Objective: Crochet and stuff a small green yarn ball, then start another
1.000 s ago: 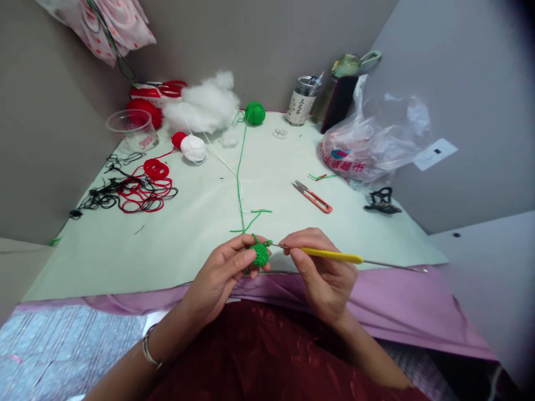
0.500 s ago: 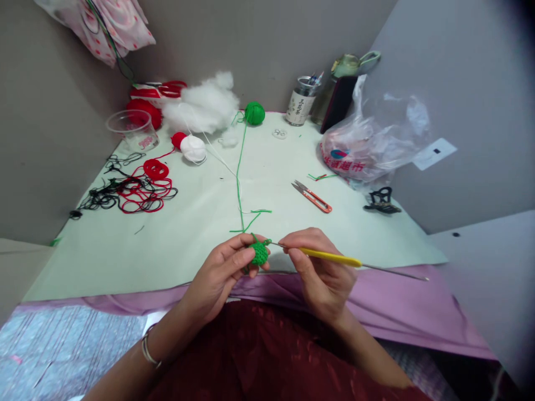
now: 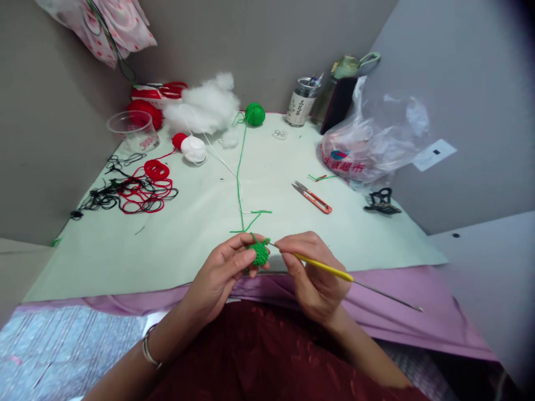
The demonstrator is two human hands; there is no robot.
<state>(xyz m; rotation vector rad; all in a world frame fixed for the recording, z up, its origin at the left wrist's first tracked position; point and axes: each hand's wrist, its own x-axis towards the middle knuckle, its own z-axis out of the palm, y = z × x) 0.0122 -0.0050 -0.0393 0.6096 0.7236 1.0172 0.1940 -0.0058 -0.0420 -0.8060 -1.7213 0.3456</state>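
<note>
Since the earlier frame, the right hand (image 3: 320,273) has shifted slightly toward the left of the frame, and the rear end of the crochet hook (image 3: 324,267) has swung downward, so its shaft now slopes more steeply toward the lower right. The left hand (image 3: 221,275) and the green crocheted piece (image 3: 261,254) lie almost where they were.

The piece sits just below the centre of the frame, over the near edge of the worktop (image 3: 200,223). The left fingers are closed narrowly around it, thumb on its left side and the others behind and beneath. The right fingers pinch the hook near its front, pen-like, with the yellow handle passing back through the hand.

The key relation is at the piece's upper right: the hook's front end meets a small green loop (image 3: 267,241) there, its long axis running from that loop down to the lower right. Whether the tip is inside the loop is too small to tell. The right hand is the nearer to the loop's open side; the left holds the body. A green strand (image 3: 238,184) runs up from the hands toward the green yarn ball (image 3: 254,114) at upper centre.
</note>
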